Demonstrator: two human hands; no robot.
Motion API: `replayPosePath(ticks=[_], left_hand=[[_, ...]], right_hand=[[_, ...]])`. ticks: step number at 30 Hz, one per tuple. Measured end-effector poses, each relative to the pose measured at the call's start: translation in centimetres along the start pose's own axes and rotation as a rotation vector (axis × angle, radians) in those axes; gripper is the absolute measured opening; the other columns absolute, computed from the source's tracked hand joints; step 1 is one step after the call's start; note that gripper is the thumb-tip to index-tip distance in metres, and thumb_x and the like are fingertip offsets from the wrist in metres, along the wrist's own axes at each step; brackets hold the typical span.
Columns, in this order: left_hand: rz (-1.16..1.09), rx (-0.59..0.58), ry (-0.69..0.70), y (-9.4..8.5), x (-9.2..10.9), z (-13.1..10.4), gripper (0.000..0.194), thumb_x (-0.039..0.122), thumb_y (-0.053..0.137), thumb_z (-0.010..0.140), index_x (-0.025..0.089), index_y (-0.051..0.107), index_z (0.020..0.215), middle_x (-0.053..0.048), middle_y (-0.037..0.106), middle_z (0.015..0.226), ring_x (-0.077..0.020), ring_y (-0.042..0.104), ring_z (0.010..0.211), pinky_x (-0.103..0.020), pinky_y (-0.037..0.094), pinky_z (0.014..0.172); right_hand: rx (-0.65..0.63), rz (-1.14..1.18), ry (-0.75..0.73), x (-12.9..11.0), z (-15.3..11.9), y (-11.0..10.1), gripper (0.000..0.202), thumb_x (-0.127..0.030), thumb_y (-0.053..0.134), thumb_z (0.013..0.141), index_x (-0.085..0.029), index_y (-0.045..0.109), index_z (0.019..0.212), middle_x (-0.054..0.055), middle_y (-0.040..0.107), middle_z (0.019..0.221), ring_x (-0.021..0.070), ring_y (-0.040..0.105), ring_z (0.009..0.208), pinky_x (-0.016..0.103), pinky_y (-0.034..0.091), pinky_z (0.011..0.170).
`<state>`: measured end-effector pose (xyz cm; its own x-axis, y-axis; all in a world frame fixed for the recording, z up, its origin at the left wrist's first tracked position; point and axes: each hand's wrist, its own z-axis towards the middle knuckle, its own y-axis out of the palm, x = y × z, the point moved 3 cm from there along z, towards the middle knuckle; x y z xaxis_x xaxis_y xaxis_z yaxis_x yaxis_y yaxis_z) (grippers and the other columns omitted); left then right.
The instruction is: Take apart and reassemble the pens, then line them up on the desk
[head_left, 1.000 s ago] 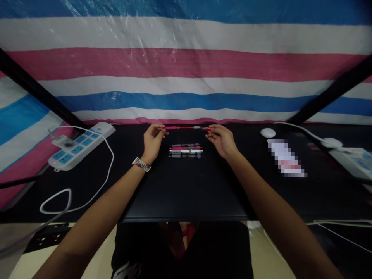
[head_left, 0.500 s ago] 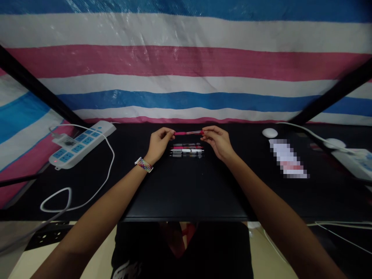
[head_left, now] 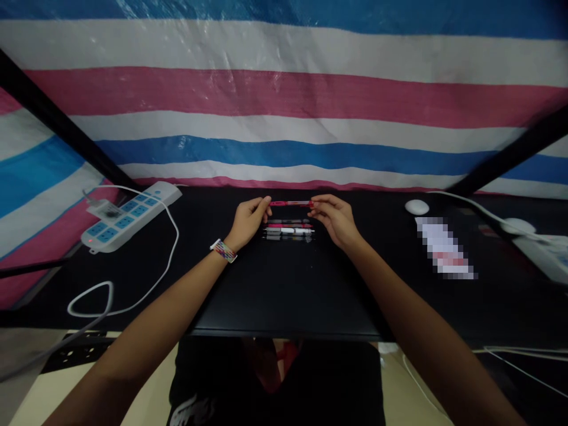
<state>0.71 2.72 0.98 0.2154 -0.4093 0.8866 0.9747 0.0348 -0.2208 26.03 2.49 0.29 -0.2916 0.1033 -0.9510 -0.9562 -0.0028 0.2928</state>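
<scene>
A red pen (head_left: 290, 203) is held level between my two hands, above a row of pens on the black table (head_left: 284, 290). My left hand (head_left: 251, 220) pinches its left end, and a colourful band circles that wrist. At the right end, the fingertips of my right hand (head_left: 333, 218) grip the pen. Just nearer to me lie several pens side by side: a red one (head_left: 284, 225), a white one (head_left: 293, 231) and dark or clear ones (head_left: 288, 238).
On the left stand a white and blue power strip (head_left: 133, 216) and a looping white cable (head_left: 171, 260). To the right are a white mouse (head_left: 417, 207), a blurred packet (head_left: 445, 248), another white rounded object (head_left: 518, 226) and a second power strip (head_left: 544, 254).
The view has shifted and tilted slightly. My left fingers have moved a little along the red pen, and more of its left part is now covered.
</scene>
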Motion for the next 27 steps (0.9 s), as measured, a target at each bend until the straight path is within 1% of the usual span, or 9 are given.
replayPosePath(ticks=[5, 7, 10, 13, 16, 18, 22, 24, 27], left_hand=[[-0.058, -0.021, -0.007, 0.15, 0.17, -0.07, 0.041, 0.057, 0.078, 0.097, 0.021, 0.075, 0.078, -0.001, 0.068, 0.065, -0.0129, 0.063, 0.058, -0.026, 0.048, 0.057], [-0.075, -0.026, -0.015, 0.20, 0.13, -0.09, 0.040, 0.057, 0.080, 0.096, 0.021, 0.075, 0.079, -0.001, 0.069, 0.068, -0.0126, 0.062, 0.058, -0.025, 0.046, 0.055], [-0.033, -0.035, -0.027, 0.17, 0.13, -0.19, 0.047, 0.061, 0.073, 0.101, 0.021, 0.070, 0.074, 0.001, 0.062, 0.059, -0.0116, 0.055, 0.052, -0.026, 0.041, 0.051], [0.019, -0.045, -0.017, 0.08, 0.23, -0.32, 0.063, 0.067, 0.060, 0.107, 0.022, 0.061, 0.064, 0.002, 0.053, 0.050, -0.0113, 0.048, 0.048, -0.027, 0.037, 0.051], [0.047, -0.036, 0.003, 0.01, 0.31, -0.37, 0.069, 0.069, 0.055, 0.108, 0.022, 0.055, 0.059, 0.002, 0.050, 0.048, -0.0115, 0.046, 0.047, -0.028, 0.037, 0.051], [0.039, -0.038, 0.002, 0.05, 0.27, -0.35, 0.061, 0.063, 0.060, 0.108, 0.022, 0.060, 0.063, 0.002, 0.052, 0.050, -0.0117, 0.048, 0.048, -0.027, 0.038, 0.052], [-0.081, -0.054, -0.008, 0.25, 0.18, -0.33, 0.024, 0.045, 0.080, 0.098, 0.023, 0.073, 0.090, 0.002, 0.064, 0.068, -0.0123, 0.062, 0.058, -0.025, 0.044, 0.053], [-0.133, -0.060, -0.013, 0.33, 0.17, -0.36, 0.020, 0.042, 0.081, 0.096, 0.024, 0.074, 0.099, 0.001, 0.067, 0.076, -0.0120, 0.065, 0.061, -0.024, 0.045, 0.053], [-0.156, -0.068, -0.041, 0.40, 0.04, -0.42, 0.025, 0.047, 0.068, 0.106, 0.023, 0.075, 0.101, 0.002, 0.063, 0.070, -0.0109, 0.060, 0.055, -0.025, 0.045, 0.052]], right_hand=[[0.016, -0.021, 0.014, 0.21, 0.17, -0.26, 0.017, -0.029, 0.091, 0.074, -0.024, 0.082, 0.088, 0.001, 0.072, 0.079, 0.0166, 0.069, 0.073, 0.041, 0.064, 0.088], [0.024, -0.034, 0.018, 0.22, 0.22, -0.39, 0.016, -0.029, 0.090, 0.076, -0.025, 0.082, 0.089, 0.001, 0.072, 0.080, 0.0172, 0.070, 0.074, 0.042, 0.065, 0.088], [0.021, -0.039, 0.011, 0.06, 0.14, -0.34, 0.018, -0.031, 0.091, 0.075, -0.025, 0.083, 0.090, 0.001, 0.072, 0.079, 0.0176, 0.070, 0.074, 0.042, 0.065, 0.087], [-0.003, -0.048, -0.007, -0.20, -0.09, -0.08, 0.021, -0.033, 0.094, 0.074, -0.025, 0.083, 0.091, 0.001, 0.073, 0.081, 0.0180, 0.071, 0.076, 0.042, 0.065, 0.089], [-0.015, -0.057, -0.011, -0.28, -0.21, 0.06, 0.023, -0.034, 0.094, 0.075, -0.026, 0.083, 0.093, 0.002, 0.075, 0.084, 0.0186, 0.072, 0.077, 0.043, 0.065, 0.090], [-0.009, -0.058, -0.002, -0.19, -0.16, -0.01, 0.021, -0.033, 0.093, 0.075, -0.026, 0.083, 0.092, 0.001, 0.075, 0.083, 0.0184, 0.072, 0.076, 0.043, 0.065, 0.090], [0.015, -0.038, 0.012, 0.05, 0.10, -0.29, 0.017, -0.032, 0.092, 0.075, -0.025, 0.083, 0.088, 0.001, 0.074, 0.080, 0.0166, 0.070, 0.073, 0.042, 0.065, 0.088], [0.019, -0.020, 0.015, 0.11, 0.15, -0.32, 0.017, -0.031, 0.091, 0.074, -0.025, 0.083, 0.087, 0.001, 0.073, 0.079, 0.0163, 0.069, 0.073, 0.041, 0.065, 0.087], [0.016, -0.012, 0.022, 0.18, 0.10, -0.22, 0.017, -0.031, 0.090, 0.073, -0.025, 0.083, 0.087, 0.001, 0.073, 0.079, 0.0165, 0.069, 0.073, 0.041, 0.064, 0.087]])
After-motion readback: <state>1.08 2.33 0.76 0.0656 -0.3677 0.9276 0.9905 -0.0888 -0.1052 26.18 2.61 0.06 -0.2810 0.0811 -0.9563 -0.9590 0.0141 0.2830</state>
